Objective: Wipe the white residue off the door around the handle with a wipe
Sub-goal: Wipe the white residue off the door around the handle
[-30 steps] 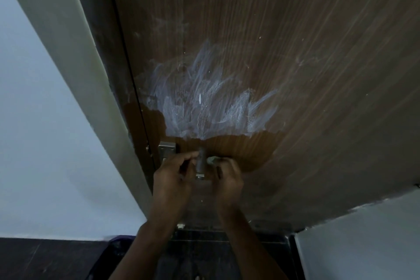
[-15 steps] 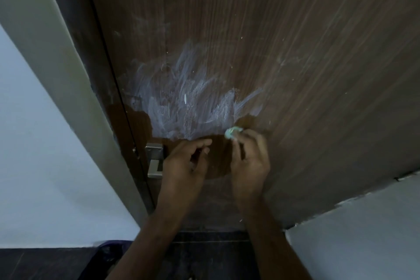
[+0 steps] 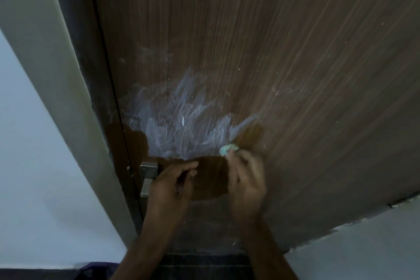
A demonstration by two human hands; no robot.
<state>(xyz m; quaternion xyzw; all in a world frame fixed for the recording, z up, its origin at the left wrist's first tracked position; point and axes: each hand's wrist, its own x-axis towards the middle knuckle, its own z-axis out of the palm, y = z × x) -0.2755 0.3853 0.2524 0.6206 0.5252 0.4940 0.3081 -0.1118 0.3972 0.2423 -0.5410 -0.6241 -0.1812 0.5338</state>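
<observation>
The wooden door (image 3: 284, 57) fills most of the view, its grain running upward, and a broad patch of white residue (image 3: 181, 125) smears across it near the door's left edge, just above the handle (image 3: 147, 177). Below the residue lies a darker, glossy brown area of the door, between and above the two hands. The right hand (image 3: 246, 184) is raised against the door with its fingers curled forward, pinching a small pale green wipe (image 3: 227, 149) at the fingertips — the wipe is bunched up and touches the door at the lower right fringe of the residue, beside a brown streak that cuts into the white. The left hand (image 3: 169, 186) sits lower and to the left, just beside the metal handle and partly covering it; its fingers are bent with the thumb and forefinger drawn toward each other, but whether they pinch anything or merely curl cannot be told from this angle. The two hands are near each other yet apart. Left of the door runs a dark gap and then the pale door frame (image 3: 45, 75) — beyond it a white wall (image 3: 34, 188). A grey wall (image 3: 363, 248) shows in the lower right corner, and dark floor tiles (image 3: 204, 266) lie between the forearms.
</observation>
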